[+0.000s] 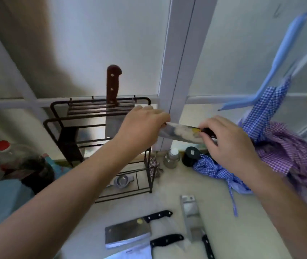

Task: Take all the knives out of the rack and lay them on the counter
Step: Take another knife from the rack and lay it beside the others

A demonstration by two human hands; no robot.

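Observation:
A black wire knife rack (100, 113) stands on the counter at centre left. One knife with a brown riveted handle (113, 85) still stands upright in its top slots. I hold a black-handled knife (181, 134) level in the air to the right of the rack: my right hand (229, 144) grips its handle and my left hand (143, 128) pinches the blade's far end. On the counter in front lie a cleaver (127, 233), a second black-handled knife (166, 240) and a narrower knife (193, 219).
A red-capped bottle (3, 152) and dark items sit left of the rack. A small jar (171, 157), a dark round container (191, 156) and checked blue and purple cloths (272, 146) crowd the counter's right. A strainer (122, 180) lies in the rack's base.

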